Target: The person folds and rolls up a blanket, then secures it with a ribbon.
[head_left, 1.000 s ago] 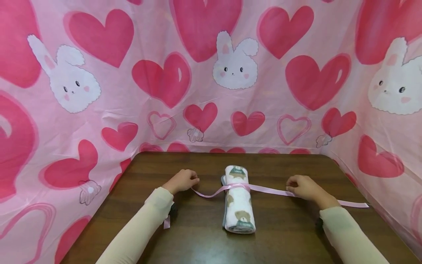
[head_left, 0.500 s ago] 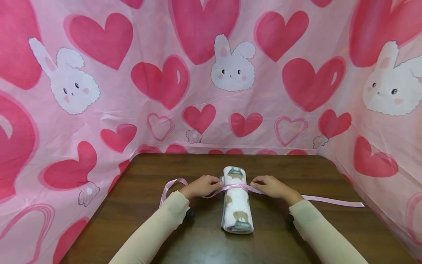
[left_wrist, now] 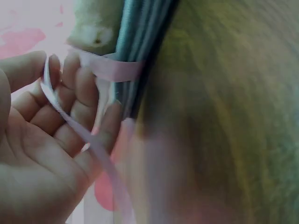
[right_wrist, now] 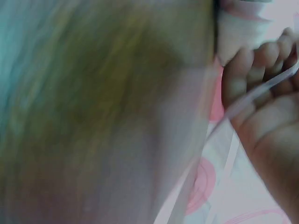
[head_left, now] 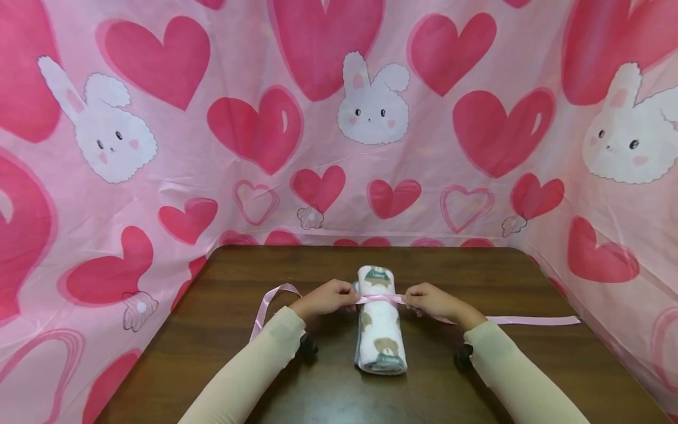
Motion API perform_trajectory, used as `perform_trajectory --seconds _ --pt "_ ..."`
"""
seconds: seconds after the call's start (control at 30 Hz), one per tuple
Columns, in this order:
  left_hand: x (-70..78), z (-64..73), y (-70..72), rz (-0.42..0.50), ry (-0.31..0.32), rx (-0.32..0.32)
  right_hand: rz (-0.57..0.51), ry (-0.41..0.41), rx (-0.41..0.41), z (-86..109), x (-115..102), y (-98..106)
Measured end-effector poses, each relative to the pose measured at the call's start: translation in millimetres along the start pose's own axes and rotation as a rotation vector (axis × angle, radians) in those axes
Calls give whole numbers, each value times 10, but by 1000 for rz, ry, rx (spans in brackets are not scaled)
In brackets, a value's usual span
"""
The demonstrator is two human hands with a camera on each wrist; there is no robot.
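Note:
A rolled towel (head_left: 382, 338), white with brown bear prints, lies lengthwise on the table. Round its middle runs a pink satin ribbon (head_left: 378, 299). At the towel's left side my left hand (head_left: 327, 296) pinches the ribbon between thumb and index finger. My right hand (head_left: 436, 301) pinches it on the other side, close to the towel. The left wrist view shows the ribbon (left_wrist: 112, 177) trailing across the left palm (left_wrist: 46, 172), beside the towel's grey-green layered edge (left_wrist: 133, 46). In the right wrist view the ribbon (right_wrist: 229, 114) crosses the curled fingers of the right hand (right_wrist: 275, 126); its fingertips are partly cut off.
A brown wooden table (head_left: 445, 383) bears everything. One loose ribbon tail loops left behind the left forearm; the other stretches right toward the table's edge. A pink cloth (head_left: 371, 171) with hearts and rabbits hangs round the back and sides.
Both hands have come inward from well apart to the towel's two sides. They now pinch the ribbon close to it, and the ribbon across the towel looks straighter.

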State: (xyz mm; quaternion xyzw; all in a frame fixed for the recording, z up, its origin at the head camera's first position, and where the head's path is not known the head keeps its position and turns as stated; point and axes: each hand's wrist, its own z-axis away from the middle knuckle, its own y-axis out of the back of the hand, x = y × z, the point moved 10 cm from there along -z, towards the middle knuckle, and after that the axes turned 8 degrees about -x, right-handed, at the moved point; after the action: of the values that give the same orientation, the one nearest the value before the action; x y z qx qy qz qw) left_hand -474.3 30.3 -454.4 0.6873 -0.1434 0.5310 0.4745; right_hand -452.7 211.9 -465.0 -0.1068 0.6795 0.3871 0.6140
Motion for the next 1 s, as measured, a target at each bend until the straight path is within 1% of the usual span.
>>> perform_trajectory --seconds 0.07,0.1,0.17,0.27,0.3,0.33,0.4,0.47,0.5,0.57,0.7,0.77,0.87,1.0 --pt "-18 2 39 59 -7 14 -135 23 -27 8 -8 -8" --pt "-30 4 56 77 -8 21 -166 25 -38 10 0 -8" --pt "-60 7 67 77 -4 23 -160 6 -48 10 38 -7" --pt "-108 6 36 53 16 0 -85 -59 -83 15 130 -36" --pt "-119 8 27 48 21 -7 -76 -75 -96 23 148 -46" --pt "-128 8 25 45 24 -9 -90 -80 -106 34 153 -55" --pt "-110 13 45 41 17 -2 -157 -71 -111 58 135 -48" --pt "-84 16 82 36 7 17 -238 -50 -96 80 107 -17" --pt "-73 20 99 29 6 27 -260 -44 -90 89 96 -2" --pt "-75 31 106 18 14 30 -251 -52 -84 102 101 15" --pt "-169 62 48 16 69 0 -153 -121 -87 115 185 16" --pt "-201 73 27 25 85 -9 -133 -143 -83 123 209 17" --pt "-179 72 40 25 79 -5 -131 -144 -67 134 197 41" --pt "-115 72 101 5 61 13 -119 -108 -45 145 149 109"
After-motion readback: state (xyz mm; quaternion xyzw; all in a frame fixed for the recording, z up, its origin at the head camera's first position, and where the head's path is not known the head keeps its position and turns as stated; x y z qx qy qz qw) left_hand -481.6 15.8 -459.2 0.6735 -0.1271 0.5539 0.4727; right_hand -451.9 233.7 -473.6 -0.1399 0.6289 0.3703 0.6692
